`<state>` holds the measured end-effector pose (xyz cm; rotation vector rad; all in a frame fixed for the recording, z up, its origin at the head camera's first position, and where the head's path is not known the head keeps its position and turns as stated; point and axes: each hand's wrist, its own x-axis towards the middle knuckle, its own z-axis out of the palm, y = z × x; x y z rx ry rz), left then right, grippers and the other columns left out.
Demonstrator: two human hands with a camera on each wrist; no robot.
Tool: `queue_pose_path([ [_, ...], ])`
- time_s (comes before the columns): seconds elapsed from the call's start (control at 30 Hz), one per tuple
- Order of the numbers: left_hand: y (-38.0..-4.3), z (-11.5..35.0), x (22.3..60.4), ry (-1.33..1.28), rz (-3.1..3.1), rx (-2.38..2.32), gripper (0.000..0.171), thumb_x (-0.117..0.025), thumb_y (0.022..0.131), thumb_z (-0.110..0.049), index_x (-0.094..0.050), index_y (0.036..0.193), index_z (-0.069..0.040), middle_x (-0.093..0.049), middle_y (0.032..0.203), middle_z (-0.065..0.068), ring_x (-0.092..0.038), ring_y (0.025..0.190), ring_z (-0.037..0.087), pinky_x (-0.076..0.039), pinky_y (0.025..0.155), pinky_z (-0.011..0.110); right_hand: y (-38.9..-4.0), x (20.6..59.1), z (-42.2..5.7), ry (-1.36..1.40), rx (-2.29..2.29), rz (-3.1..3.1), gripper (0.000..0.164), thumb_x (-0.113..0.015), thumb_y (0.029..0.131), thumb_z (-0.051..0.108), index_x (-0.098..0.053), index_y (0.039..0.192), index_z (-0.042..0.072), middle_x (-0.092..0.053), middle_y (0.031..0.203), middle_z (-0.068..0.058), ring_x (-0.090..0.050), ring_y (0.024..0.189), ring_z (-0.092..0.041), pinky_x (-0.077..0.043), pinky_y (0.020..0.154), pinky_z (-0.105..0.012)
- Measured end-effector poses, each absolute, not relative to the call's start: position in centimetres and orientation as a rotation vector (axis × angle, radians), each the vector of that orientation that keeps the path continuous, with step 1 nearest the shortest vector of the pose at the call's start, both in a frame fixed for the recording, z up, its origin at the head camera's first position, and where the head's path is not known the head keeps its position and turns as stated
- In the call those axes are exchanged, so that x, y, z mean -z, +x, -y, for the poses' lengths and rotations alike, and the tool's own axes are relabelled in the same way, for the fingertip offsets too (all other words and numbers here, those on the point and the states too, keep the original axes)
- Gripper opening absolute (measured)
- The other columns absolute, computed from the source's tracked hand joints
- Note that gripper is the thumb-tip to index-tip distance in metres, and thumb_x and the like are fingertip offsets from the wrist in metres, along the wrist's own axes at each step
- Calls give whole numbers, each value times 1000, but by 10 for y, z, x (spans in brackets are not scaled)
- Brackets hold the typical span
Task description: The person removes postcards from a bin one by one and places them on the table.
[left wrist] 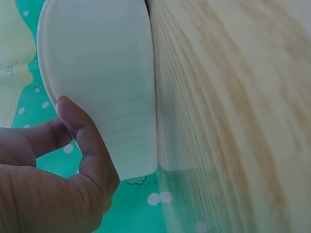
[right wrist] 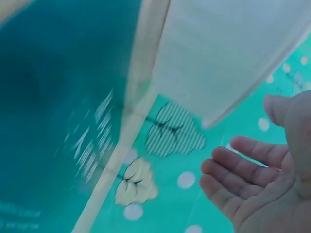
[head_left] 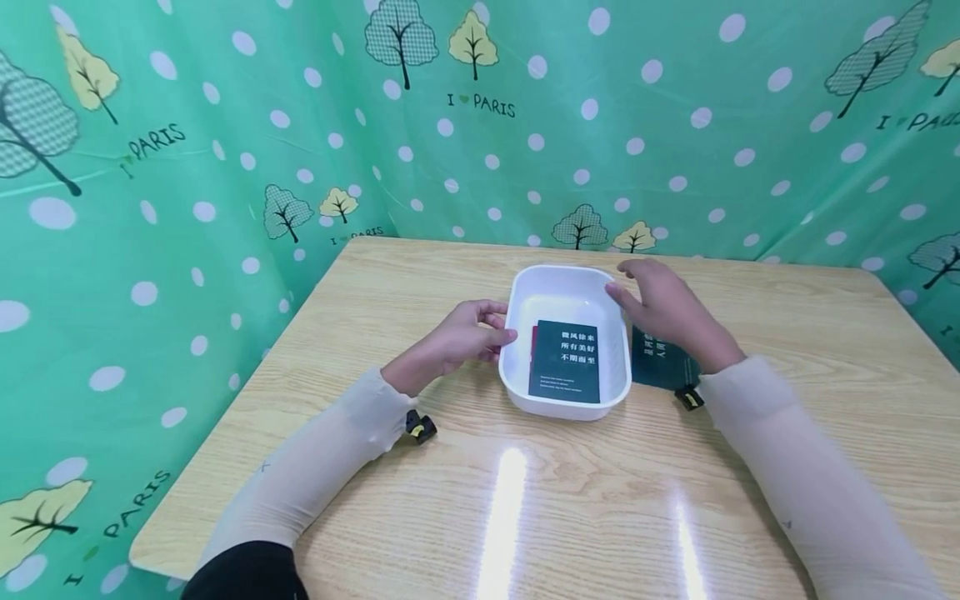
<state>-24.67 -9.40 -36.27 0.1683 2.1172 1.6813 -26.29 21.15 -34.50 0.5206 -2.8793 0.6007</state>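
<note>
A white plastic tub (head_left: 562, 410) stands on the table. Inside it lies a dark green booklet (head_left: 564, 362) with white characters, and a red edge (head_left: 534, 346) shows from beneath. My left hand (head_left: 468, 337) holds the tub by its left rim; in the left wrist view the thumb (left wrist: 80, 121) lies against the tub's wall (left wrist: 104, 77). At the tub's far right corner is my right hand (head_left: 663, 308), its fingers extended and, in the right wrist view, apart from the wall (right wrist: 218, 48). Below that hand a second dark green booklet (head_left: 663, 362) lies on the table, partly hidden.
The wooden table (head_left: 420, 517) ends at a green patterned curtain (head_left: 510, 158) at the back and left. A small black and yellow piece sits at each wrist, left (head_left: 421, 427) and right (head_left: 688, 397). Light glares off the near tabletop.
</note>
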Motion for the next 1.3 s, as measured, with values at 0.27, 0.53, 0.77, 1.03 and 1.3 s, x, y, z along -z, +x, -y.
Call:
queue_pose_path([
  [0.27, -247, 92, 364, 174, -2110, -1662, 46, -67, 93, -7, -48, 134, -6, -50, 107, 12, -59, 72, 20, -56, 64, 33, -250, 348, -189, 647, -537, 2867, 64, -58, 98, 40, -42, 143, -2, -49, 136, -24, -43, 126, -41, -38, 100, -57],
  [0.53, -245, 92, 358, 158, -2121, -1648, 44, -67, 93, -7, -48, 133, -7, -50, 108, 12, -59, 73, 19, -56, 67, 34, -244, 353, -176, 762, -483, 2988, 72, -63, 94, 45, -40, 145, 0, -45, 141, -24, -42, 128, -39, -38, 102, -55],
  [0.77, -248, 93, 360, 155, -2118, -1658, 45, -68, 92, -6, -49, 132, -7, -50, 109, 12, -59, 73, 20, -56, 68, 36, -239, 351, -167, 824, -449, 3078, 82, -65, 88, 55, -39, 148, 5, -45, 141, -23, -44, 127, -38, -42, 98, -54],
  [1.03, -245, 93, 360, 128, -2119, -1665, 45, -68, 91, -5, -49, 132, -7, -50, 110, 12, -59, 71, 20, -55, 60, 28, -240, 359, -163, 945, -240, 3116, 104, -58, 78, 76, -36, 148, 2, -48, 141, -20, -46, 126, -34, -39, 102, -52],
  [1.3, -246, 94, 361, 139, -2113, -1673, 46, -68, 92, -4, -48, 133, -6, -50, 109, 12, -58, 71, 20, -55, 60, 28, -238, 361, -160, 938, -33, 3152, 124, -50, 63, 92, -33, 151, 7, -47, 142, -18, -41, 131, -34, -22, 110, -55],
])
